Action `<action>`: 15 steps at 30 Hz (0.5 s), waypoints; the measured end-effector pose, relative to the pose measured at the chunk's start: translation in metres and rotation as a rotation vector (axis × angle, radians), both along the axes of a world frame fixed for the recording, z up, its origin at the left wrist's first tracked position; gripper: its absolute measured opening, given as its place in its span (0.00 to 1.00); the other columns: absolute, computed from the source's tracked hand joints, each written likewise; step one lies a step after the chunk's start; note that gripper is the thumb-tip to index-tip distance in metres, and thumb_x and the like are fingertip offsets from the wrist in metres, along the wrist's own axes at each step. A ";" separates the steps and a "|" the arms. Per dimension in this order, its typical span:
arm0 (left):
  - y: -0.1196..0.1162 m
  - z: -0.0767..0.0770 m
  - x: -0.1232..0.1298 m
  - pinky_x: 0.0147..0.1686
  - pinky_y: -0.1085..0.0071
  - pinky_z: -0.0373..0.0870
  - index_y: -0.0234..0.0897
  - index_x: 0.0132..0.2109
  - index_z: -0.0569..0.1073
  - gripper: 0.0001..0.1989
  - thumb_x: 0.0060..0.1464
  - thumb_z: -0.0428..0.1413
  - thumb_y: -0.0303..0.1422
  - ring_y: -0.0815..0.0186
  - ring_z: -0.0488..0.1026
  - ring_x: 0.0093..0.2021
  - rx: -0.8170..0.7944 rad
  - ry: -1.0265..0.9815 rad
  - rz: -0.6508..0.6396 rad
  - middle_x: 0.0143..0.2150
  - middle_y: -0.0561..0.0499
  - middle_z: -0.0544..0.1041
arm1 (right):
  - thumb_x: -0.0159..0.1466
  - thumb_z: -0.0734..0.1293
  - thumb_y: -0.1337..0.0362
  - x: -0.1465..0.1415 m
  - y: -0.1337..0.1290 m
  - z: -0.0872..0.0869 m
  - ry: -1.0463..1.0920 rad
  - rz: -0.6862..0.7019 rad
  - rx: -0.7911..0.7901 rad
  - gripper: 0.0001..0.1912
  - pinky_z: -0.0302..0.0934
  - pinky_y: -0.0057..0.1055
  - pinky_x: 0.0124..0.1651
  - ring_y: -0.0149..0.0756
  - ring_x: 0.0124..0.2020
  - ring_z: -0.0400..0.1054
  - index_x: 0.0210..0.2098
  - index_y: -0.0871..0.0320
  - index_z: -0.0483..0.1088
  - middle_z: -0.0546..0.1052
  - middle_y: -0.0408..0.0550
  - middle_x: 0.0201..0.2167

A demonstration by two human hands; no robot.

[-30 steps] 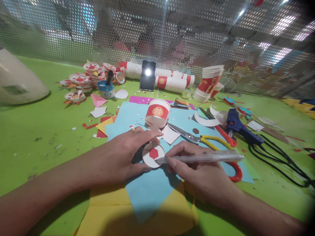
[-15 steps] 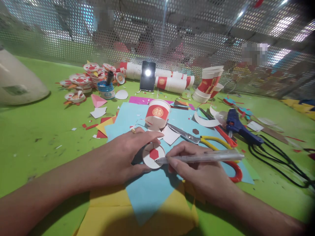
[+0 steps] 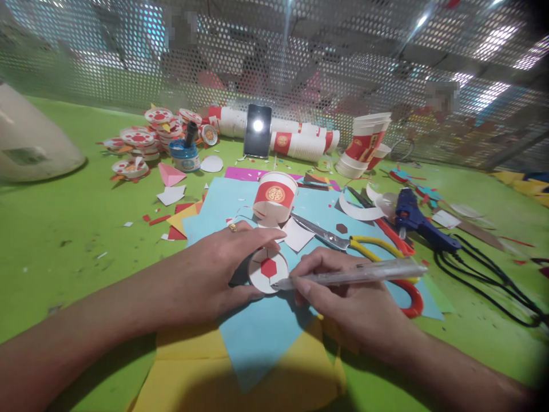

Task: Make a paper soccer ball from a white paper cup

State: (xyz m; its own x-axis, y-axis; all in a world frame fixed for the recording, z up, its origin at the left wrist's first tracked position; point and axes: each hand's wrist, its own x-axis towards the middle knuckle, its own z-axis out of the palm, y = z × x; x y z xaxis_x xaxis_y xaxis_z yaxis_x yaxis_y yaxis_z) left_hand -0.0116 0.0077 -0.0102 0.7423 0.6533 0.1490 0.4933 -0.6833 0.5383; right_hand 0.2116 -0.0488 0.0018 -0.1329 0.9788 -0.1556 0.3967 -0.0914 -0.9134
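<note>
Disc point(image 3: 258, 278) of white, bearing a red hexagon point(image 3: 269, 268) and thin dark lines, sits in the head view above a light blue sheet point(image 3: 261, 337), between the hands; whether it rests flat or is slightly raised, one cannot tell. The left hand point(image 3: 210, 269) grips it in a narrow arch, thumb at the lower rim, fingers at the upper. The right hand point(image 3: 347, 297) pinches a clear pen point(image 3: 355, 274), its tip at the disc just below the hexagon. With so small a hold at the rim, pen pressure could turn the disc and send a line astray; a fingertip dragged over wet ink could smudge it. The scissors point(image 3: 328, 237) lie just beyond the right hand, so a sideways sweep of the wrist might knock them into the paper cup point(image 3: 275, 197) near their tips. Loose sheets beneath could slide too, carrying the work with them.
</note>
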 end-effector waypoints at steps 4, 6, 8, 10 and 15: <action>0.000 0.000 0.001 0.53 0.55 0.70 0.49 0.65 0.61 0.28 0.60 0.58 0.38 0.51 0.71 0.57 -0.016 -0.002 0.006 0.59 0.46 0.74 | 0.56 0.68 0.65 -0.001 0.001 0.002 0.014 -0.033 -0.018 0.02 0.63 0.27 0.28 0.32 0.25 0.69 0.27 0.55 0.73 0.77 0.43 0.23; 0.000 0.000 0.001 0.54 0.54 0.70 0.49 0.65 0.61 0.28 0.60 0.58 0.38 0.51 0.71 0.57 -0.014 0.007 0.006 0.59 0.46 0.73 | 0.56 0.68 0.65 -0.002 0.001 0.002 0.006 -0.034 -0.022 0.01 0.62 0.27 0.28 0.32 0.26 0.68 0.28 0.55 0.73 0.78 0.43 0.24; 0.000 0.000 0.002 0.54 0.53 0.69 0.49 0.65 0.61 0.28 0.60 0.58 0.39 0.51 0.70 0.58 -0.006 0.015 0.009 0.60 0.46 0.73 | 0.56 0.68 0.65 -0.002 0.001 0.003 -0.010 -0.034 -0.017 0.02 0.62 0.28 0.28 0.32 0.26 0.68 0.28 0.55 0.74 0.78 0.44 0.24; 0.000 0.000 0.001 0.54 0.53 0.69 0.48 0.65 0.61 0.28 0.61 0.58 0.40 0.51 0.70 0.58 -0.002 0.019 0.006 0.60 0.46 0.72 | 0.56 0.68 0.64 -0.002 0.001 0.003 -0.027 -0.030 -0.015 0.03 0.62 0.28 0.28 0.33 0.26 0.68 0.29 0.56 0.74 0.78 0.44 0.24; -0.001 0.000 0.000 0.53 0.55 0.70 0.49 0.65 0.61 0.28 0.61 0.58 0.41 0.51 0.71 0.57 0.002 0.016 0.013 0.59 0.46 0.73 | 0.56 0.68 0.64 -0.003 0.001 0.003 -0.020 -0.030 -0.019 0.02 0.63 0.27 0.26 0.31 0.24 0.69 0.28 0.56 0.73 0.78 0.43 0.24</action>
State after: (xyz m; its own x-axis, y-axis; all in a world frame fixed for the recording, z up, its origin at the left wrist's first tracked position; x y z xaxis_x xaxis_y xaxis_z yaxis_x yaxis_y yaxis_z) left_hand -0.0115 0.0068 -0.0100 0.7361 0.6625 0.1387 0.5106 -0.6781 0.5286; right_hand 0.2090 -0.0478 0.0045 -0.1002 0.9792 -0.1762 0.4118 -0.1204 -0.9033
